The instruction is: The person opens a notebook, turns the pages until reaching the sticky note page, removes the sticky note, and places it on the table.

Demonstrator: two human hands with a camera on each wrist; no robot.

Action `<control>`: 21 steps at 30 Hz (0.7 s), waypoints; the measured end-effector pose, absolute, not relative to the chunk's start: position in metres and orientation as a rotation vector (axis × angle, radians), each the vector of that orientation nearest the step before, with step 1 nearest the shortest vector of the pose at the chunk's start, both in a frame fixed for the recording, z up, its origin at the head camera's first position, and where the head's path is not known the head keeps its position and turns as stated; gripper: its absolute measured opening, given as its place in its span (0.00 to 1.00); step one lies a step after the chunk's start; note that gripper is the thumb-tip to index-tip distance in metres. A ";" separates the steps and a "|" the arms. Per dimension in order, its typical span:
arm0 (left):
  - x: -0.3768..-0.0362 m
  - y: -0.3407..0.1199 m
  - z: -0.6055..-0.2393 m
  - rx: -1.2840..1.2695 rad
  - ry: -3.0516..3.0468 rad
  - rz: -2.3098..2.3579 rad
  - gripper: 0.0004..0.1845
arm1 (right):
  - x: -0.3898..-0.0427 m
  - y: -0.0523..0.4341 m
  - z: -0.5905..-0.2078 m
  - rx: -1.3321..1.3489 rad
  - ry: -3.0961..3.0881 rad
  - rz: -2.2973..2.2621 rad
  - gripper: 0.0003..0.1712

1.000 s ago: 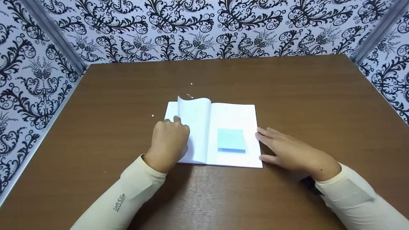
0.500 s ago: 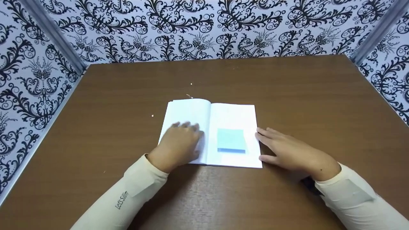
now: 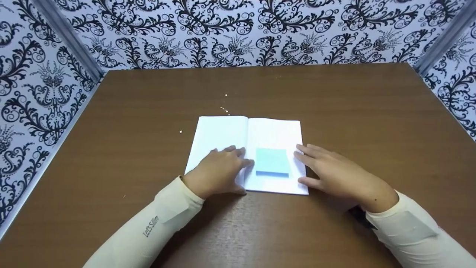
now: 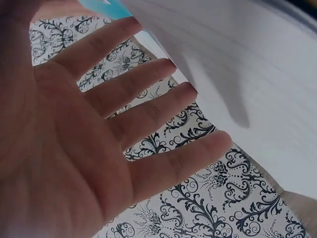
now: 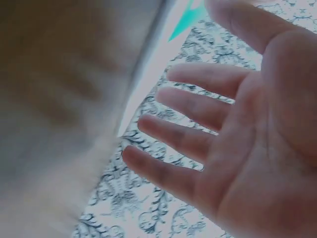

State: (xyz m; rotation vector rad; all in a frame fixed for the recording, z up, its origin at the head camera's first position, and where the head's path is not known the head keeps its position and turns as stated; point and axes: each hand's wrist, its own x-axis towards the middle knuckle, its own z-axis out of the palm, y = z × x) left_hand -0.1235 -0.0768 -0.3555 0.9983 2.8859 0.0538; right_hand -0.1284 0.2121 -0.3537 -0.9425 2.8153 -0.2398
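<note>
Open book (image 3: 238,141) lies flat near the middle of the brown tabletop (image 3: 353,104), spine running away from the person. Pages look blank; no print readable on them. A blue sticky pad (image 3: 272,161) sits on the right page, lower half, just beside the spine.

Left hand (image 3: 219,172) rests flat on the left page, fingers straight and spread, tips reaching the spine and nearly touching the pad. It grips nothing. Right hand (image 3: 334,175) lies flat at the book's right edge, fingers straight, tips on the page margin just beside the pad, thumb at the lower corner. It grips nothing either.

Only writing legible: "Let's Slim" on the left sleeve (image 3: 150,226).

Book's near edge sits well back from the tabletop's front. Wide bare wood to the left, right and behind. A few pale crumbs (image 3: 224,108) just beyond the book's far edge. Patterned black-and-white walls (image 3: 238,33) close three sides.
</note>
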 end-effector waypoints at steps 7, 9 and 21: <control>-0.126 -0.073 -0.361 1.067 2.909 -0.042 0.32 | -0.134 0.180 -0.341 -1.083 2.982 -0.231 0.29; -0.126 -0.071 -0.363 1.063 2.905 -0.059 0.32 | -0.136 0.170 -0.339 -1.120 3.001 -0.218 0.29; -0.122 -0.064 -0.363 0.971 2.916 -0.053 0.35 | -0.146 0.140 -0.347 -1.233 2.963 -0.136 0.30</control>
